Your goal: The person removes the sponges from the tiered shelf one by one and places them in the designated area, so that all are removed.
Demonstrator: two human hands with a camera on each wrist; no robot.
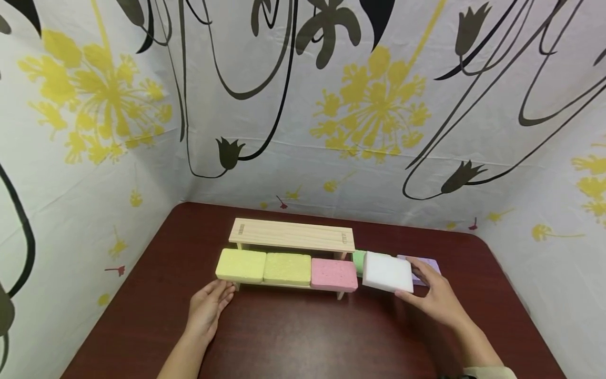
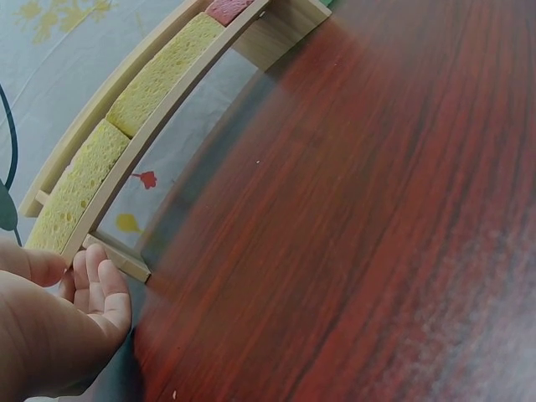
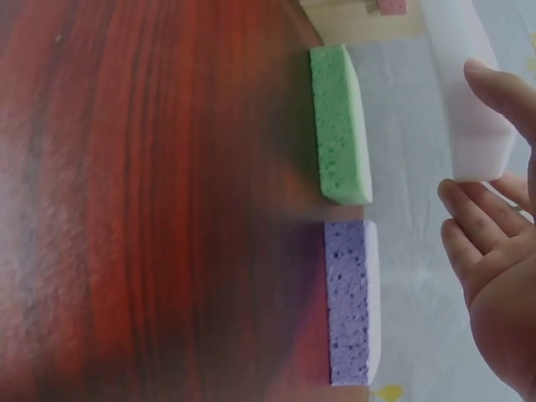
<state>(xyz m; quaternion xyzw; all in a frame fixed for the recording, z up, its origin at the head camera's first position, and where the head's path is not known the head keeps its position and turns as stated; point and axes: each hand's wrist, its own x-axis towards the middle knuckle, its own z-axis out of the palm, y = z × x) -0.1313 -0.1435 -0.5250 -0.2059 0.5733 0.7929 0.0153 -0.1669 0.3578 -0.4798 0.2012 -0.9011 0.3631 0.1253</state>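
My right hand [image 1: 437,295] grips a white sponge [image 1: 387,272] by its right end, thumb in front and fingers behind. The sponge is held up off the table, just right of the front wooden shelf [image 1: 284,286]. On that shelf two yellow sponges [image 1: 240,265] and a pink sponge [image 1: 333,274] lie in a row. My left hand [image 1: 208,305] pinches the shelf's left end, its thumb at the yellow sponge's corner and its fingers under the board, as the left wrist view shows. In the right wrist view a green sponge [image 3: 339,126] and a purple sponge [image 3: 347,301] lie on the table.
Behind the sponge row stands a bare wooden board [image 1: 291,235] on short legs. The dark red table [image 1: 303,337] meets a patterned cloth [image 1: 303,116] at the back and sides. The green and purple sponges are partly behind the white one in the head view.
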